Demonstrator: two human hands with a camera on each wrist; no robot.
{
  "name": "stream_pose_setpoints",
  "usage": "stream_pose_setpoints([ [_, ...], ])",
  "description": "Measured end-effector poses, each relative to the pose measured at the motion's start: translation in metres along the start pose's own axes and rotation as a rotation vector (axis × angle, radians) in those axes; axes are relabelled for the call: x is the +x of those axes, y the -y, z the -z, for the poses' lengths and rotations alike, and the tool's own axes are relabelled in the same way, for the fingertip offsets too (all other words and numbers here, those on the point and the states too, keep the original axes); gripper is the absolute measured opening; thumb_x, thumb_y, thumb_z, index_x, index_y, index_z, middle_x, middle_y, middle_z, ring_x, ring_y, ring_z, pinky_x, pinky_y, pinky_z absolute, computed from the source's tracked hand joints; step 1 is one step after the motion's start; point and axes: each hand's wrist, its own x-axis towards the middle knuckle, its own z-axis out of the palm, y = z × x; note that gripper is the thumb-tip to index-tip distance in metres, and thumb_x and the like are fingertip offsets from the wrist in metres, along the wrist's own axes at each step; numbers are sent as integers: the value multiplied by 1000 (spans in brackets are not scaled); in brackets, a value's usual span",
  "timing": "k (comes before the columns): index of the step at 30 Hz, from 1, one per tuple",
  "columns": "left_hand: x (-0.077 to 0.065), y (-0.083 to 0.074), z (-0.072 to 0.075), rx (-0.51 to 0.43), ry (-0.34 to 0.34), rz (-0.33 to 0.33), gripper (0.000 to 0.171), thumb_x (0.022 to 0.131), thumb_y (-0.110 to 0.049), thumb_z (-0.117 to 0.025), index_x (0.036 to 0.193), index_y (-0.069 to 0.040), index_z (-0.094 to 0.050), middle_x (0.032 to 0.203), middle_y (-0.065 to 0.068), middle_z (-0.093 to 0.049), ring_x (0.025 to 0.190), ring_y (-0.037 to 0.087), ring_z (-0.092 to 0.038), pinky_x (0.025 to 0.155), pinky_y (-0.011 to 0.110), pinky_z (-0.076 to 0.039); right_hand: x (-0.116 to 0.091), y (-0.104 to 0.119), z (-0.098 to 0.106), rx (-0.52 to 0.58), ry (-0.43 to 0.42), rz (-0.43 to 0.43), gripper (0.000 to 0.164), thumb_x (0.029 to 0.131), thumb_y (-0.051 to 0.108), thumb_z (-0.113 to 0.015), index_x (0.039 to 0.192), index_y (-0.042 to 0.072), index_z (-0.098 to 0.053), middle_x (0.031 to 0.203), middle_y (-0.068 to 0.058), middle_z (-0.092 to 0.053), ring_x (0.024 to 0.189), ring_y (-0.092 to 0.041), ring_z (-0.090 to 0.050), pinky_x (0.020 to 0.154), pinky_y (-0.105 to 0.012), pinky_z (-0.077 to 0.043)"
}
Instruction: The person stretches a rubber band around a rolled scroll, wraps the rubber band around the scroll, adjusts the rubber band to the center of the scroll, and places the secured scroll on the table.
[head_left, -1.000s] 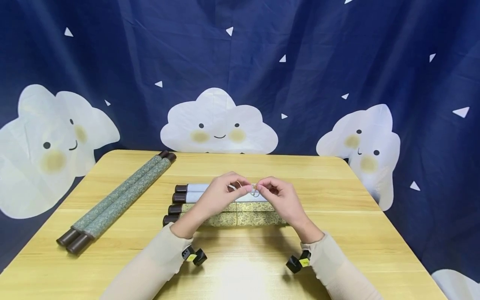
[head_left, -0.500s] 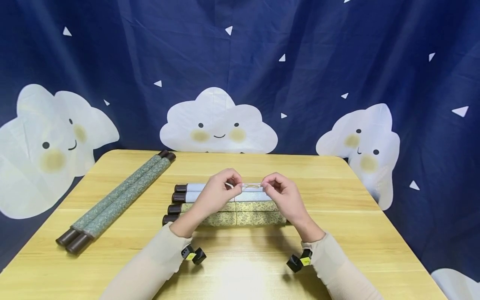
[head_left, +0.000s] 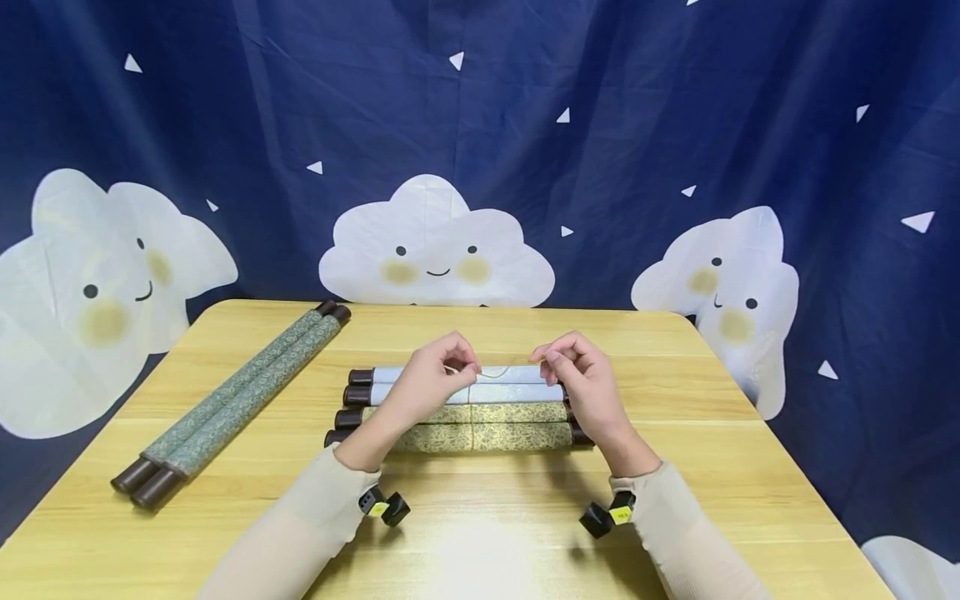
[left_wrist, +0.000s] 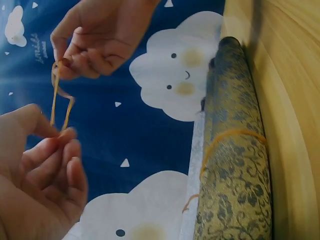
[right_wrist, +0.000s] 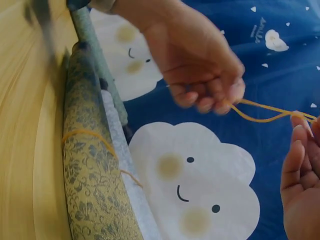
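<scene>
Both hands are raised over a row of rolled scrolls, a thin yellow-orange rubber band between them. The left hand pinches one end of the band between thumb and fingertips. At the other end, the right hand pinches it with thumb and index finger, as the left wrist view shows. Beneath lie two yellow patterned scrolls side by side, nearest the person. Two light-blue scrolls rest just behind them. Another thin band runs across the yellow scrolls. All these scrolls have dark end knobs.
Two green patterned scrolls lie diagonally together on the left of the wooden table. A dark blue curtain with cloud faces hangs behind the table's far edge. Small cameras are strapped to both wrists.
The hands have drawn farther apart, the right one moving right and slightly up, the left one slightly left. The band between them now sags in the head view. The scrolls stay put.
</scene>
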Motion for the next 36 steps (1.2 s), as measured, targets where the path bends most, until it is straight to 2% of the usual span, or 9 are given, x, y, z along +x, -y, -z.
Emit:
stream_pose_setpoints([
  [4, -1, 0, -2, 100, 136, -18, 6, 88, -11, -67, 89, -16, -64, 88, -6, -65, 85, 12, -61, 76, 31, -54, 1, 0, 0, 73, -60, -29, 12, 99, 0, -50, 88, 0, -54, 83, -5, -68, 63, -14, -50, 57, -20, -43],
  [8, -2, -2, -4, 119, 228, -51, 7, 93, -22, -67, 96, -16, -64, 91, -6, -65, 86, 12, -61, 76, 30, -54, 1, -1, -1, -8, -62, -91, 12, 99, 2, -52, 88, -1, -55, 80, -6, -65, 61, -14, -48, 56, -20, -43],
  [14, -3, -5, -7, 48, 159, -9, 30, 91, -37, -70, 113, -16, -64, 104, -4, -65, 91, 13, -62, 75, 32, -54, -3, -3, -5, -152, 91, -180, 14, 98, 5, -56, 93, -8, -56, 79, -7, -64, 61, -18, -50, 59, -24, -45],
  [17, -4, -6, -10, 55, 175, -24, 37, 90, -39, -70, 118, -16, -65, 108, -5, -64, 90, 12, -62, 76, 31, -54, -5, -4, -6, -196, 174, -204, 11, 98, 4, -55, 95, -7, -58, 78, -8, -63, 61, -20, -49, 56, -27, -45],
  [20, -5, -8, -12, 90, 207, -65, 27, 93, -35, -67, 112, -17, -67, 102, -6, -66, 88, 9, -61, 77, 29, -54, -6, -3, -8, -237, 230, -217, 9, 98, 4, -55, 97, -5, -59, 76, -9, -61, 61, -21, -50, 56, -29, -46],
  [22, -6, -9, -12, 114, 200, -89, 18, 95, -31, -65, 106, -18, -68, 96, -8, -67, 86, 8, -61, 78, 28, -54, -6, -3, -8, -249, 251, -231, 10, 98, 4, -55, 98, -5, -59, 74, -10, -58, 60, -23, -48, 55, -28, -45],
  [29, -4, -6, -6, 80, 47, -100, 9, 96, -22, -65, 100, -15, -68, 89, -8, -66, 81, 10, -61, 75, 29, -54, -5, 1, 0, -327, 355, -296, 13, 95, 8, -63, 100, -4, -66, 71, -17, -54, 59, -13, -44, 53, -23, -39],
  [32, -3, -6, -2, 90, 24, -92, 6, 94, -18, -66, 98, -14, -68, 86, -7, -65, 79, 11, -60, 74, 30, -54, -2, 4, 5, -381, 337, -272, 11, 96, 8, -62, 97, -2, -68, 72, -14, -56, 60, -14, -45, 53, -22, -39],
  [36, -2, -4, -1, 180, 70, -73, 4, 90, -10, -67, 94, -13, -67, 82, -7, -61, 77, 11, -57, 73, 29, -53, 2, 8, 14, -391, 228, -218, 9, 96, 5, -61, 95, -1, -67, 73, -8, -57, 61, -18, -47, 53, -25, -41],
])
